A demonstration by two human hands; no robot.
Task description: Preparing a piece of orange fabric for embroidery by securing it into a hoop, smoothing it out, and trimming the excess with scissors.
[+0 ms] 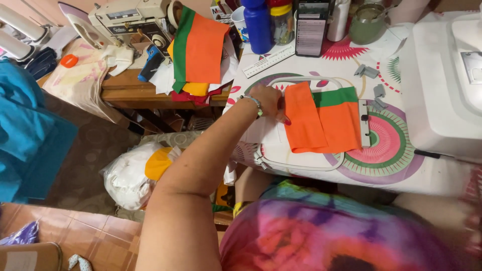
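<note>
My left hand [268,102] reaches across to the table, a beaded bracelet on its wrist. Its fingers lie apart on the left edge of a folded orange cloth [303,124]. That cloth overlaps an orange and green cloth piece [342,118]. Both lie on a white rounded hoop frame [300,166] set on the patterned tablecloth [396,150]. A blurred bare arm runs along the lower right, and my right hand does not show.
A white machine [442,85] fills the table's right side. Behind the cloths are grey clips [367,71], a ruler [268,62], a blue bottle [257,25], a phone [311,27] and a green pot [366,25]. Orange and green cloths [201,47] hang on the left bench. A white bag [128,175] lies on the floor.
</note>
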